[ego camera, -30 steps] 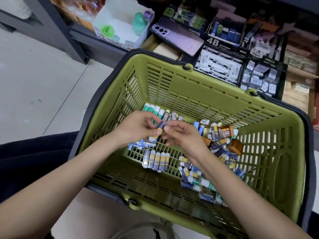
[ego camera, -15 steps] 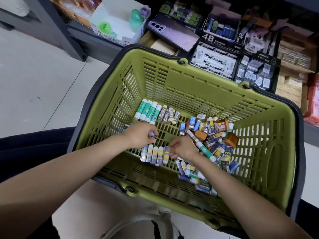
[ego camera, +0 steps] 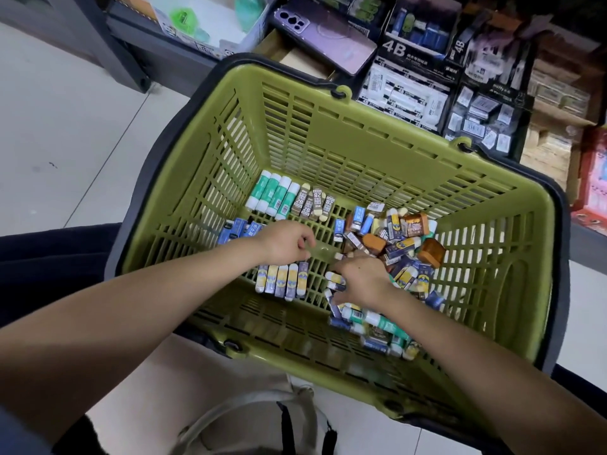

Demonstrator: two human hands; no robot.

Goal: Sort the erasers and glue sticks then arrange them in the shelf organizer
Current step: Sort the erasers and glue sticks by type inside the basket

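Left hand (ego camera: 285, 245) loosely curled, nothing visible in it, low over the floor of the olive-green basket (ego camera: 328, 133). Right hand (ego camera: 361, 277) palm down, fingertips dug into the mixed pile (ego camera: 404, 244) of erasers and glue sticks on the basket's right side; grip can't be told, fingertips hidden.

Sorted rows on the left of the basket floor:
- four green-and-white glue sticks (ego camera: 272, 197) at the far wall
- 2B erasers (ego camera: 313, 203) just beside them
- blue-sleeved erasers (ego camera: 236, 229) partly behind the left wrist
- five yellow-and-blue erasers (ego camera: 282, 280) side by side, just nearer than the left hand

Brown boxed erasers (ego camera: 432, 252) sit in the pile. Beyond the basket are 4B eraser display boxes (ego camera: 407, 93) and a purple phone (ego camera: 325, 26).
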